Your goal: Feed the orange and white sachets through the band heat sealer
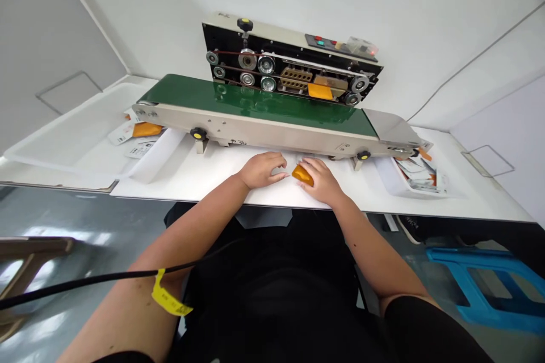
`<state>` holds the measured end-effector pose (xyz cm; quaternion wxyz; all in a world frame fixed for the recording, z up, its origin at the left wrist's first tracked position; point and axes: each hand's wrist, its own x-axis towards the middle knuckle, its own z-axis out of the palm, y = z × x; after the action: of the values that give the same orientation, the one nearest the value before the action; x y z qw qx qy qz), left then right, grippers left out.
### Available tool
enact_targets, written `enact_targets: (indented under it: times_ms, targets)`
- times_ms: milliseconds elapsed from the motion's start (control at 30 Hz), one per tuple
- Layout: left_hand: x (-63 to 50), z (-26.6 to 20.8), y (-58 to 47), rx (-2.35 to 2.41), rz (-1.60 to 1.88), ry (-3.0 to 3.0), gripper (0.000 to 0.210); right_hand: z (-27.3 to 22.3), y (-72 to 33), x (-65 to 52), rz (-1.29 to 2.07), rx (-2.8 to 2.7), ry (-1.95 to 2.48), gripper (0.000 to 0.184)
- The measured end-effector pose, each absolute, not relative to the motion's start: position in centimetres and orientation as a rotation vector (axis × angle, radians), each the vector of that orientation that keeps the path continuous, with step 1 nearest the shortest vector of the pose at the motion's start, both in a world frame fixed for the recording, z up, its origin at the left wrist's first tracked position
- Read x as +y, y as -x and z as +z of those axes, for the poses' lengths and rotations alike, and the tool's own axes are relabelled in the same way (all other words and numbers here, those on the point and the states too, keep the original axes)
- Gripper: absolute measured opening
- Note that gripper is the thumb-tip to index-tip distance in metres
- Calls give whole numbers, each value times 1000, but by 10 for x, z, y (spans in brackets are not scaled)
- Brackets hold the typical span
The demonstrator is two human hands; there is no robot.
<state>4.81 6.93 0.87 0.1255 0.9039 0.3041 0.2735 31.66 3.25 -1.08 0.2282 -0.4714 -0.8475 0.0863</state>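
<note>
Between thumb and fingers, my right hand [320,181] grips a small orange packet [302,174] low over the white table. To its left, my left hand [264,170] is curved with thumb and fingers apart, holding nothing; its tips point at the packet without touching it. Just beyond both hands runs a band sealing machine [293,62] with a green conveyor belt [255,103]. Another orange packet [319,91] hangs in the sealing head above the belt.
A translucent bin [157,153] with orange and white packets stands left, under the belt's end. On the right, a white box [389,177] holds several packets. A black cable [106,278] with a yellow tag crosses by my left arm. A blue stool [489,289] stands lower right.
</note>
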Motion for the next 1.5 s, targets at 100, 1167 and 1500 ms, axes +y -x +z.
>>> enact_targets:
  times_ms: [100, 1167, 1500]
  targets:
    - [71, 9, -49, 835, 715, -2613, 28, -19, -315, 42, 233, -2294, 1461, 68]
    - [80, -1, -55, 1017, 1087, -2223, 36, -7, -313, 30, 91, -2014, 1100, 31]
    - [75, 1, -50, 881, 873, -2283, 23, 23, -297, 61, 702, -1506, 1173, 27]
